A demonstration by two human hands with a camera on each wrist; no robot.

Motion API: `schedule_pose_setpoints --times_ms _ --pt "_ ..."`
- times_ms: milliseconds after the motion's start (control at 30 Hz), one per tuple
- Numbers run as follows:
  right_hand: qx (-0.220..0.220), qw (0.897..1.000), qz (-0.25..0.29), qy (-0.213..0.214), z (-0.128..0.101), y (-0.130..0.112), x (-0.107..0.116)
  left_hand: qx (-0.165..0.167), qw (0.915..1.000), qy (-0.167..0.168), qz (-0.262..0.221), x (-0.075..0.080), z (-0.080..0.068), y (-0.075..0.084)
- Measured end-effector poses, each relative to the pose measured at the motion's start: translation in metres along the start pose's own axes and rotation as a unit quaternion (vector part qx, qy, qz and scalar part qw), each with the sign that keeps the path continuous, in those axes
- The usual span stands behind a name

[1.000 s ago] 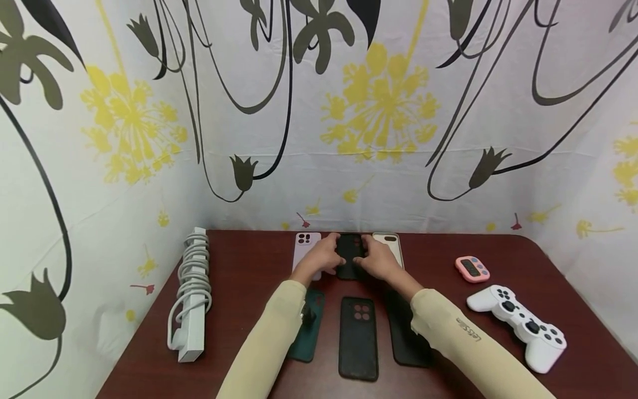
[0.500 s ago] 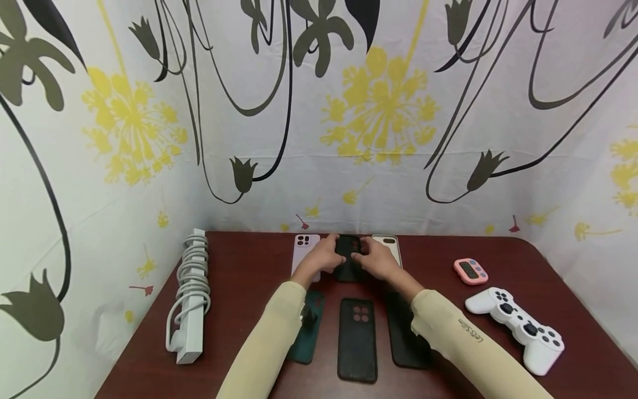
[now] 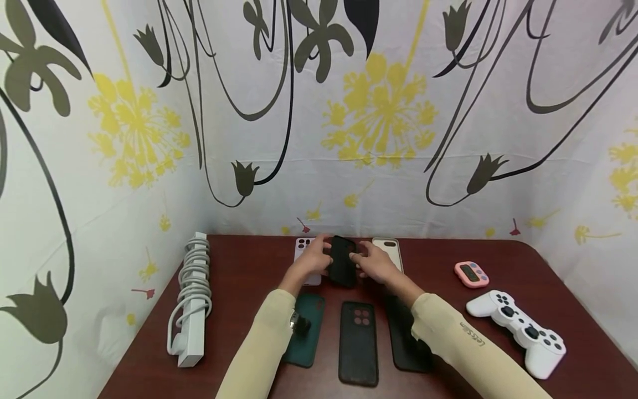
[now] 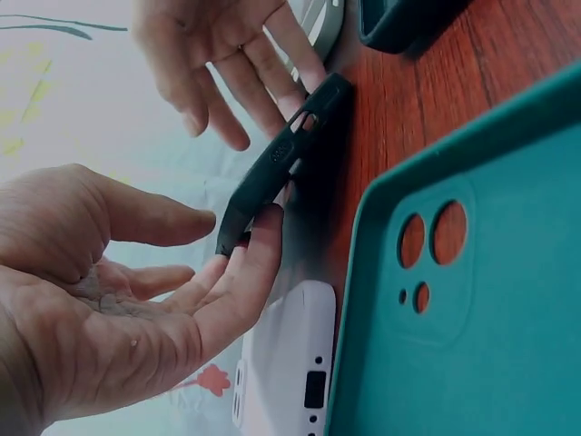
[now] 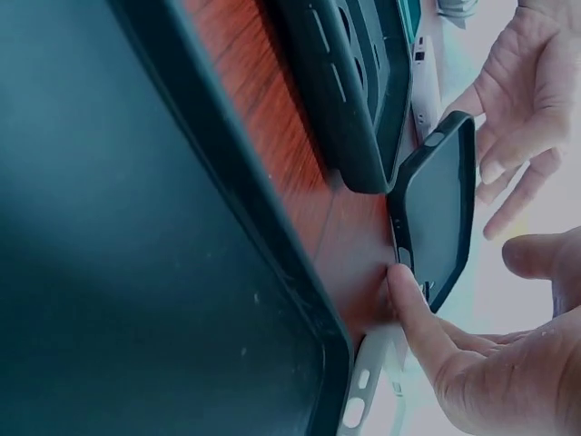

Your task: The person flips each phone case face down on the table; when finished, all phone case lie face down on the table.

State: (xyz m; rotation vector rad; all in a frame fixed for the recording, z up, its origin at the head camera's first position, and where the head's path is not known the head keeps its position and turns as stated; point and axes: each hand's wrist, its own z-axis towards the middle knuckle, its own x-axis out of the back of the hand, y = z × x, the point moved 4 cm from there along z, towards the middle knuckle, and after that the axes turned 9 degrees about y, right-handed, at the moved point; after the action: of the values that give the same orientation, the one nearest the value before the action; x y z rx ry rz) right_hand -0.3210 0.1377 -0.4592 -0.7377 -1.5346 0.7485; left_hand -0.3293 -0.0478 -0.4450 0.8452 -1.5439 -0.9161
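A black phone case [image 3: 343,269] stands tilted near the back edge of the table, between my two hands. My left hand [image 3: 310,260] holds its left side; in the left wrist view the thumb is at one face and the fingers [image 4: 263,236] reach under the other. My right hand [image 3: 377,263] is at its right side, fingers fairly straight. In the right wrist view, one right fingertip touches the case's edge while the thumb stays apart from it. The lilac phone case [image 3: 314,279] lies partly hidden behind my left hand, and a white phone case [image 3: 392,247] lies beyond my right.
Nearer lie a teal case [image 3: 310,346], a black case [image 3: 359,346] and a dark case [image 3: 411,349] partly under my right sleeve. A power strip [image 3: 191,305] wrapped in cable stands left. A pink timer [image 3: 471,274] and white game controller [image 3: 518,330] lie right.
The black case has gone from lying flat to tilted, turned slightly and shifted left. My left hand has moved a little left with it; the right hand has hardly moved.
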Motion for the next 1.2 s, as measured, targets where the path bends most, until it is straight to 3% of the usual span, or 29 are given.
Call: schedule_pose_setpoints --times_ms 267,400,567,933,1200 --pt "-0.008 1.0 0.016 -0.01 -0.003 -0.003 -0.004 0.007 0.9984 -0.009 -0.055 0.004 -0.001 -0.006" --pt "-0.019 0.998 0.054 -0.017 -0.003 -0.003 -0.006 0.01 0.9975 -0.011 -0.069 0.006 -0.003 -0.003" --pt "-0.037 0.993 0.107 -0.017 -0.004 -0.002 -0.008 0.0 0.9977 -0.004 -0.067 0.007 -0.004 0.005" --pt "-0.053 0.992 0.114 -0.019 0.002 0.003 -0.014 -0.017 0.9991 0.012 -0.036 0.001 -0.006 0.013" --pt "-0.066 0.988 0.135 -0.024 0.005 -0.001 -0.009 0.014 0.9942 -0.02 -0.105 -0.006 -0.005 0.015"
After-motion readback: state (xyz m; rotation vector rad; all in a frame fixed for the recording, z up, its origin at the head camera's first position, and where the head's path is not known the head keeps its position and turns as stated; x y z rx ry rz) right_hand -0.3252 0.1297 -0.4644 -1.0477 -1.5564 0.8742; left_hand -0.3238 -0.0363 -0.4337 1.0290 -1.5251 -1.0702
